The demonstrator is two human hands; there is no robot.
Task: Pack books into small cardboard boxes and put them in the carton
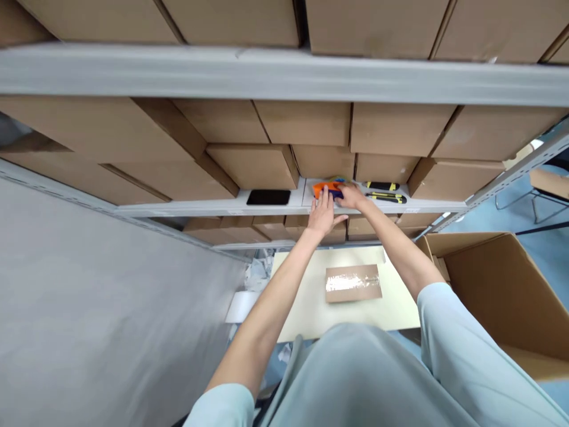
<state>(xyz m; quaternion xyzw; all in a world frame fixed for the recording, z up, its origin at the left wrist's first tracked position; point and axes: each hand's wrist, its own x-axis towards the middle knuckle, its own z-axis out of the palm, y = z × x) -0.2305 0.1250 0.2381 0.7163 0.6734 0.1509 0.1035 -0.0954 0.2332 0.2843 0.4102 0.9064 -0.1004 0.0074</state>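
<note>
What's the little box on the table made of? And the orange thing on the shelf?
Little box: brown, matte, probably cardboard, with shiny clear tape glinting across it. Orange thing: maybe plastic, from its bright, even colour, but it's partly covered.

One pair of arms, stretched far: left hand, back uppermost, fingers extended, thumb out right; right hand close beside, fingers bent.
</note>
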